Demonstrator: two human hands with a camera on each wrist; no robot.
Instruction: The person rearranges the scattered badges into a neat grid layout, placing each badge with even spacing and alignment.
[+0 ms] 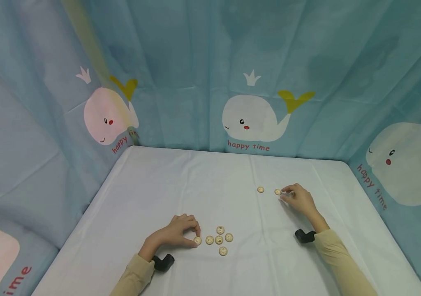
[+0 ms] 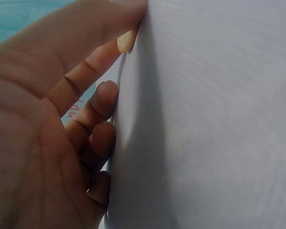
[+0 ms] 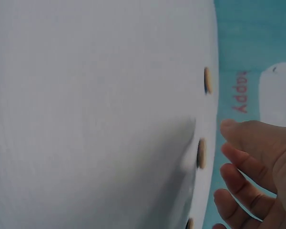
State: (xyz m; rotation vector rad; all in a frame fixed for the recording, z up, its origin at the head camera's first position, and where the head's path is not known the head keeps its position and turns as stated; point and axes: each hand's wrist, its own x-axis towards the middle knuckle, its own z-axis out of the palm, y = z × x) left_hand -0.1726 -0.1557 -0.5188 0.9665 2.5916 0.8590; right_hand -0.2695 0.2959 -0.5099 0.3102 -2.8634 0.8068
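At the left of a small group, my left hand (image 1: 181,231) pinches a round wooden disc (image 1: 197,241) between thumb and index finger. The left wrist view shows this disc edge-on at the fingertips, the other fingers curled in. Several similar discs (image 1: 219,240) with ringed, marked faces lie just right of it; their marks are too small to read. Farther back, my right hand (image 1: 299,199) hovers beside another disc (image 1: 278,192). In the right wrist view its thumb and fingers stand apart from the nearest disc (image 3: 201,152), holding nothing visible. One more disc (image 1: 260,189) lies to the left.
A white cloth covers the table (image 1: 151,185). Blue curtains (image 1: 173,61) with printed whales hang along the back and sides. Black wrist mounts (image 1: 163,263) sit below both hands. Another disc (image 3: 189,223) shows at the lower edge of the right wrist view.
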